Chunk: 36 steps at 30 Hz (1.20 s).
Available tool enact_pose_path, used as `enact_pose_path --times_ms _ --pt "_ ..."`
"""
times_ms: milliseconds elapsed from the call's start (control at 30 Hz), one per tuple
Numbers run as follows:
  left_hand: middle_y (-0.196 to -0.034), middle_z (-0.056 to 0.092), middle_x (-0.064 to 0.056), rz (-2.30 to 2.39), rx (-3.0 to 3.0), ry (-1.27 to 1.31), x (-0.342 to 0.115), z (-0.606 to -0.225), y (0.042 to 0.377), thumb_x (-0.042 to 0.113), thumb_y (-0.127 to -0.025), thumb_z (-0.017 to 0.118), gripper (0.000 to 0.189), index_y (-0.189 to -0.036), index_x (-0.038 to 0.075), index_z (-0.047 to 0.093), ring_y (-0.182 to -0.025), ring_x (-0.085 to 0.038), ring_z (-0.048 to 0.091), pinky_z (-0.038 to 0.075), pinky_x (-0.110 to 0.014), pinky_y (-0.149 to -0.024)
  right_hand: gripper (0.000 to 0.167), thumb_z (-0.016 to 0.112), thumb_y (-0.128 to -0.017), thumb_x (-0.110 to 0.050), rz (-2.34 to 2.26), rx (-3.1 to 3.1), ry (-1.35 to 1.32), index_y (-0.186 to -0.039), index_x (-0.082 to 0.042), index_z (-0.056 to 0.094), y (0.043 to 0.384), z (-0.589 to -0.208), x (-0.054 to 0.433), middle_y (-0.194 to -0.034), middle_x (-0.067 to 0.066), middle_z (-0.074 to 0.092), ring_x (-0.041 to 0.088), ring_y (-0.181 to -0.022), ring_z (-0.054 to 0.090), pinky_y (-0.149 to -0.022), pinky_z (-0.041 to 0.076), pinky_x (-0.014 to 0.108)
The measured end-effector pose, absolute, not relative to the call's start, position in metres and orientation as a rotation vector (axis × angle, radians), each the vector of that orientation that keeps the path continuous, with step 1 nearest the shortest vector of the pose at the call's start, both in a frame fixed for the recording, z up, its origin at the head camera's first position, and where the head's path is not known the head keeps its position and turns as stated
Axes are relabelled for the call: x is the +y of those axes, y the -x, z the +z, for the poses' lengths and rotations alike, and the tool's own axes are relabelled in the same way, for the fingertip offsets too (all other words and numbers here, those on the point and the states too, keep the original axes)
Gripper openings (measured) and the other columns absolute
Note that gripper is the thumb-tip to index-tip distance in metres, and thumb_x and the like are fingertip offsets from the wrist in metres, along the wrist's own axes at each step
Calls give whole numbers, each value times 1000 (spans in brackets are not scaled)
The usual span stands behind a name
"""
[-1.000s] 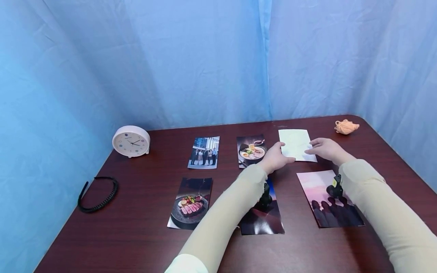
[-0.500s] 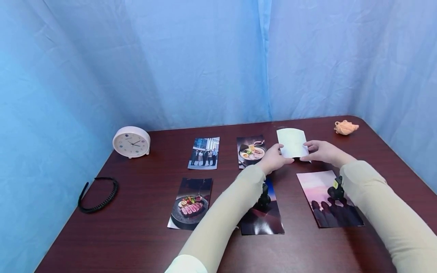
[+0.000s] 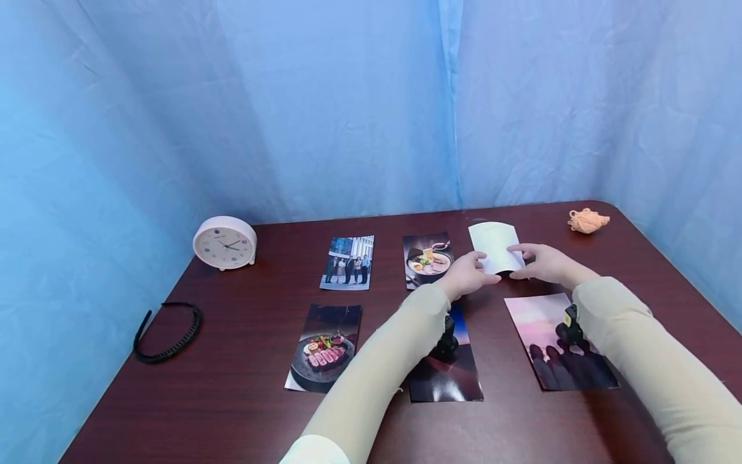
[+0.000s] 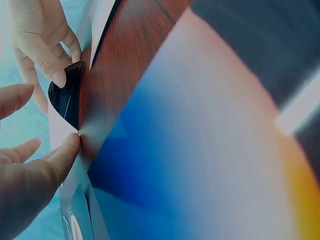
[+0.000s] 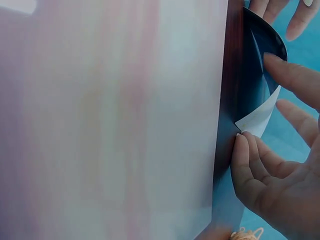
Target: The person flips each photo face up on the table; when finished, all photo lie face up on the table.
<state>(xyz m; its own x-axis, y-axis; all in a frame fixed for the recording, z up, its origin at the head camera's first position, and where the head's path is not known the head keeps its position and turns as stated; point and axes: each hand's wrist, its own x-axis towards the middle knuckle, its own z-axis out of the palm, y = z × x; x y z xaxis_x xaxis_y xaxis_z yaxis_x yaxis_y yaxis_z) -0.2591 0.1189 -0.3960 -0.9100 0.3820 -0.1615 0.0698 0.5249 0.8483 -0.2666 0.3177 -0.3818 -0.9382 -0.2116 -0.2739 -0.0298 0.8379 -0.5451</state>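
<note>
From the head camera we saw both hands at a white-backed glossy photo print (image 3: pixel 495 248) near the far edge of the dark reddish wood counter (image 3: pixel 232 399), at about one o'clock from the middle. A second before, this print lay flat and face down; half a second before, its near edge was rising; now it bowed upward between the hands, so we judged it was being lifted and turned over. Our left hand (image 3: pixel 466 276) pinched its near left corner, fingers curled on the paper. Our right hand (image 3: pixel 542 264) held the near right edge the same way. At nine o'clock from the print lay a photo of a ramen bowl (image 3: pixel 428 261), then a photo of people before a building (image 3: pixel 348 262). Nearer us lay a photo of sliced steak on a dark plate (image 3: pixel 323 348), a dark photo with a blue patch (image 3: pixel 449 367) and a pink sunset photo with silhouettes (image 3: pixel 556 338). A round white alarm clock (image 3: pixel 225 243), a black plastic headband (image 3: pixel 167 330) and a small peach yarn ball (image 3: pixel 588 219) sat unmoved.

From the left wrist camera, our left thumb pressed the print's corner (image 4: pixel 64 135), its dark printed face (image 4: pixel 67 95) curling into sight.

From the right wrist camera, our right fingertips (image 5: pixel 245 150) gripped the white corner (image 5: pixel 260 120), the glossy dark side arched above.
</note>
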Motion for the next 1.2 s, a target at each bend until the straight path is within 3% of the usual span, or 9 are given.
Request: enact_pose_path --times_ms 200,400,800,1033,1200 --pt "-123 60 -13 1326 2441 -398 117 -398 260 23 -86 70 52 -132 7 52 -107 -23 59 51 -30 -89 57 65 -85 -19 -738 2760 148 -137 -3 47 265 -383 318 -133 38 41 49 -117 42 -95 36 63" --pt "-121 62 -12 1308 2452 -415 117 -398 261 23 -86 70 51 -131 7 53 -105 -22 60 51 -28 -87 43 68 -81 -15 -684 2874 207 -121 -2 62 264 -387 321 -120 33 51 44 -107 49 -90 41 57" --pt "-119 64 -9 1322 2482 -480 111 -393 262 23 -87 69 45 -128 8 56 -108 -18 59 46 -23 -91 24 68 -84 -14 -693 2932 406 -104 -1 73 260 -387 323 -117 29 58 46 -111 51 -95 39 61" --pt "-120 64 -8 1285 2555 -600 107 -389 262 22 -88 67 41 -125 7 58 -110 -18 58 45 -22 -94 20 67 -87 -16 -814 2990 417 -101 -3 74 254 -383 320 -110 23 66 39 -105 59 -91 45 56" --pt "-121 64 -7 1311 2636 -630 102 -382 263 19 -89 67 36 -123 9 60 -113 -19 57 44 -23 -96 29 67 -89 -28 -947 2963 362 -105 -5 73 248 -373 317 -109 20 68 33 -103 61 -85 50 47"
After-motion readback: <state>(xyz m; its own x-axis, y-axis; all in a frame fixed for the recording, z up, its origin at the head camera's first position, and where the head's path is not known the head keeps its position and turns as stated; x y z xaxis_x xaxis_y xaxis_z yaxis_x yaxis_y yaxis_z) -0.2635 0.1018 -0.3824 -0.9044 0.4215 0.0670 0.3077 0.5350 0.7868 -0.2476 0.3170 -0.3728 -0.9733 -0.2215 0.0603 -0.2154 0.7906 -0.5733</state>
